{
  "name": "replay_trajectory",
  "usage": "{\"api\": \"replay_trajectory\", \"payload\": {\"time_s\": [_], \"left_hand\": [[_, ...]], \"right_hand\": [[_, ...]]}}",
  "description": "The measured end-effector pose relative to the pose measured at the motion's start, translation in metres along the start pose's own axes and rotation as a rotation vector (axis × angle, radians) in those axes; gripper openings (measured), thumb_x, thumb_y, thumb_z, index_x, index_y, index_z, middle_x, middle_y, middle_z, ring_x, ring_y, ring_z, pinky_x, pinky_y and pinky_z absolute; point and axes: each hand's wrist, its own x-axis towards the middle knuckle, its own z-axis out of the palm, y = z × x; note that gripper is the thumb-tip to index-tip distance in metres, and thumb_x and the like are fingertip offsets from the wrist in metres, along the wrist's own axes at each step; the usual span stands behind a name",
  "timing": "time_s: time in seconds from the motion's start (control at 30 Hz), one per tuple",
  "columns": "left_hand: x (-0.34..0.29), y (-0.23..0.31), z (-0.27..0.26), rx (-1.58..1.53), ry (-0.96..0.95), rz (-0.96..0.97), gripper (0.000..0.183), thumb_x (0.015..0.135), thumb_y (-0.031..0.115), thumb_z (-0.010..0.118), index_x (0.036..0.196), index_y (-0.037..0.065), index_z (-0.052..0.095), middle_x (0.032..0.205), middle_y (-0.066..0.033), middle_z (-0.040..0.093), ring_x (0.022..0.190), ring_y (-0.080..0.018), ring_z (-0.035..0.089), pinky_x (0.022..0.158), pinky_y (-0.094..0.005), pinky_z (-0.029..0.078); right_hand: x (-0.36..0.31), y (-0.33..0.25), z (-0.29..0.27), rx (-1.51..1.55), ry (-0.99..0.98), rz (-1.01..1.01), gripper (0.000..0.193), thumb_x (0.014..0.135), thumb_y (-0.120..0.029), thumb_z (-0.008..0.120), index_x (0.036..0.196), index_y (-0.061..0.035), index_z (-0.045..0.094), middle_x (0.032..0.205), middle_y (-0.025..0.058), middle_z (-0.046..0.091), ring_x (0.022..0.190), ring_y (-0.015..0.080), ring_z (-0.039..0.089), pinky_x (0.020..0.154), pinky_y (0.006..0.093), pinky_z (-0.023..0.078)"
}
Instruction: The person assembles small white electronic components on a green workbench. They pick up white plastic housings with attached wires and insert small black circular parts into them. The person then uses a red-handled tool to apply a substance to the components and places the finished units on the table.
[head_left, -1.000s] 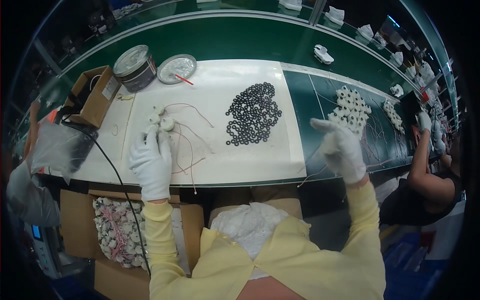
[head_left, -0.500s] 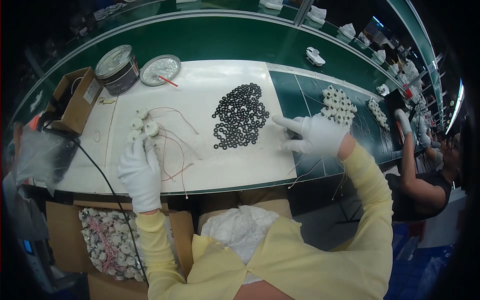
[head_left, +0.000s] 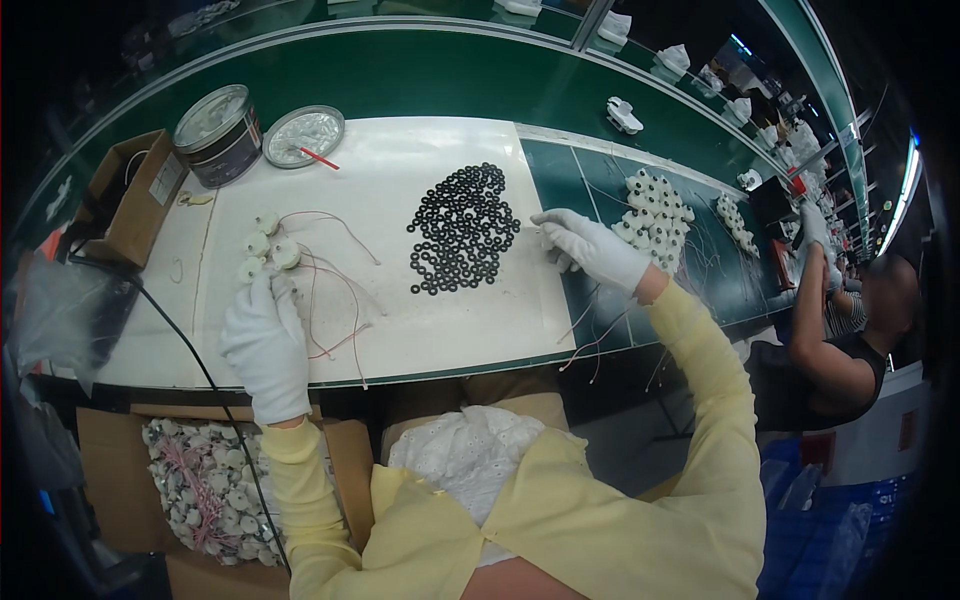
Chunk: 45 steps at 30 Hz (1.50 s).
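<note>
My left hand point(head_left: 265, 350), in a white glove, has its fingers drawn together at the near end of a small group of white round parts point(head_left: 257, 244) with thin pink and white wires. It appears to pinch one of them; the fingertips partly hide it. My right hand point(head_left: 597, 248), also gloved, hovers just right of a spread of small black rings point(head_left: 462, 225). Its index finger stretches toward the rings, while the other fingers bend loosely below. I see nothing held in it.
Rows of white round parts point(head_left: 655, 215) with trailing wires lie on the green mat at right. A tin point(head_left: 218, 140), a lid point(head_left: 303, 137) with a red stick and a cardboard box point(head_left: 135, 200) stand back left. Below sits a carton of wired parts point(head_left: 345, 470). A co-worker point(head_left: 825, 350) sits at right.
My right hand has swung a little left and its spread fingers have drawn closer together near the rings. My left hand stays at the white parts. The whole view has shifted slightly.
</note>
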Motion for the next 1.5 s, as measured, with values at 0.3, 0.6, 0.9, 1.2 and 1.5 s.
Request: {"api": "replay_trajectory", "payload": {"time_s": [0.3, 0.6, 0.9, 1.2, 1.5], "left_hand": [[0.001, 0.001, -0.002, -0.047, -0.009, -0.004, 0.025, 0.096, 0.018, 0.064, 0.118, 0.006, 0.066, 0.101, -0.0151, 0.068, 0.087, -0.0359, 0.064, 0.076, -0.0454, 0.051], [0.001, 0.002, -0.007, -0.084, -0.006, -0.009, 0.019, 0.099, 0.017, 0.063, 0.115, 0.007, 0.067, 0.097, -0.0128, 0.068, 0.083, -0.0346, 0.062, 0.072, -0.0459, 0.049], [0.003, 0.002, -0.006, -0.115, 0.019, 0.000, 0.017, 0.099, 0.017, 0.062, 0.112, 0.006, 0.069, 0.094, -0.0125, 0.069, 0.082, -0.0340, 0.062, 0.072, -0.0451, 0.049], [0.005, 0.005, -0.009, -0.142, -0.016, -0.017, 0.018, 0.099, 0.016, 0.063, 0.112, 0.005, 0.068, 0.097, -0.0133, 0.069, 0.081, -0.0344, 0.062, 0.072, -0.0452, 0.050], [0.002, 0.004, -0.005, -0.138, 0.028, 0.025, 0.019, 0.098, 0.015, 0.063, 0.114, 0.005, 0.068, 0.096, -0.0140, 0.067, 0.084, -0.0349, 0.062, 0.074, -0.0451, 0.050]], "right_hand": [[0.003, -0.006, -0.005, -0.124, 0.019, -0.098, 0.038, 0.109, -0.025, 0.050, 0.140, -0.0029, 0.053, 0.109, 0.0093, 0.070, 0.098, 0.0184, 0.068, 0.088, 0.0314, 0.054], [0.020, -0.012, -0.007, -0.528, 0.071, -0.176, 0.028, 0.102, -0.020, 0.061, 0.122, -0.0011, 0.060, 0.105, 0.0128, 0.076, 0.097, 0.0278, 0.073, 0.088, 0.0351, 0.057], [0.028, -0.016, -0.003, -0.605, 0.084, -0.244, 0.025, 0.095, -0.014, 0.065, 0.117, -0.0026, 0.063, 0.101, 0.0141, 0.075, 0.095, 0.0303, 0.073, 0.085, 0.0369, 0.057], [0.030, -0.013, -0.002, -0.564, 0.114, -0.313, 0.023, 0.094, -0.015, 0.065, 0.114, -0.0029, 0.065, 0.095, 0.0125, 0.076, 0.092, 0.0305, 0.074, 0.082, 0.0367, 0.058], [0.033, -0.022, -0.002, -0.670, 0.075, -0.205, 0.031, 0.096, -0.037, 0.063, 0.105, -0.0083, 0.070, 0.086, 0.0153, 0.074, 0.079, 0.0357, 0.071, 0.075, 0.0437, 0.057]]}}
